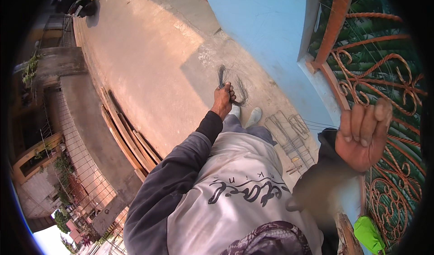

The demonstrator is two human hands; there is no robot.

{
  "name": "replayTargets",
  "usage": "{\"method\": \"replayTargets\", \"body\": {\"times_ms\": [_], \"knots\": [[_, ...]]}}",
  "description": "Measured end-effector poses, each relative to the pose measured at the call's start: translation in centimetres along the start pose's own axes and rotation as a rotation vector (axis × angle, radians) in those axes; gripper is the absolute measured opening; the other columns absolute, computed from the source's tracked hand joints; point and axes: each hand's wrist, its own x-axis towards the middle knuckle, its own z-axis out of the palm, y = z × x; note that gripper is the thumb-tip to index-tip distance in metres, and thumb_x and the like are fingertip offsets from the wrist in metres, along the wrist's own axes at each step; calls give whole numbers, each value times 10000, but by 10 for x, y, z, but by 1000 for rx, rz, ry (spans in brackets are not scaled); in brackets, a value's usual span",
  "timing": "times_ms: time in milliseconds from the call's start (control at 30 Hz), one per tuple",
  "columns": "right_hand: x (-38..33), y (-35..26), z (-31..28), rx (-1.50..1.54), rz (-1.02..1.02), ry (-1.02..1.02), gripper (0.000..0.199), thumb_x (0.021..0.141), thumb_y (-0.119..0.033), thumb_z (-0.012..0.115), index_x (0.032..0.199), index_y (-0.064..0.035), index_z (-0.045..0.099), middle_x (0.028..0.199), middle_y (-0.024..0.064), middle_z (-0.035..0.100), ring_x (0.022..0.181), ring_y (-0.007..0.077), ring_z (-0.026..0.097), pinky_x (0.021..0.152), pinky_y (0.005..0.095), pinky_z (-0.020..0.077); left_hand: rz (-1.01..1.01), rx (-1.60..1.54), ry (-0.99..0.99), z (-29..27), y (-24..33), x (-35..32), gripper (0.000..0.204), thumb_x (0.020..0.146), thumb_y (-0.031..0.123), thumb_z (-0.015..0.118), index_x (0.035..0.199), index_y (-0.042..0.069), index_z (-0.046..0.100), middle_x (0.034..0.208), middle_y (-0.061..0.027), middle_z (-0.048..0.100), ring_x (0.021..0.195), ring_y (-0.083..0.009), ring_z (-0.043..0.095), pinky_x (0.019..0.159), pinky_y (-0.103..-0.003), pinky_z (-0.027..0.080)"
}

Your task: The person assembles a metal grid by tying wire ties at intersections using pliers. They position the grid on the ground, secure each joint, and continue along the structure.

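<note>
Well left of the grille [333,29], the left hand [222,100] is closed around loose wire [221,76]; the step seems to be handling it, and the next move likely calls for keeping strands together. Nearer the grille, the shirt [239,210] bears dark script. Before the grille, the right hand [364,135] curls, its contents impossible to tell.

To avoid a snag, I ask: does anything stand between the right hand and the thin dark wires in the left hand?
Nothing solid is visible between the right hand and the dark wires, apart from the left hand, whose closed grip covers part of them. A few thin strands show left of that wrist.
</note>
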Motion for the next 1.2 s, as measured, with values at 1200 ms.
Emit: {"method": "replayTargets", "body": {"times_ms": [1200], "knots": [[-450, 209, -184, -558, 814, 951, 186, 996, -215, 506, 915, -77, 600, 688, -1, 488, 522, 115, 452, 479, 277, 343, 630, 1572, -451, 31, -95, -103, 529, 998, 331, 551, 713, -113, 585, 538, -163, 485, 533, -226, 421, 538, -434, 355]]}}
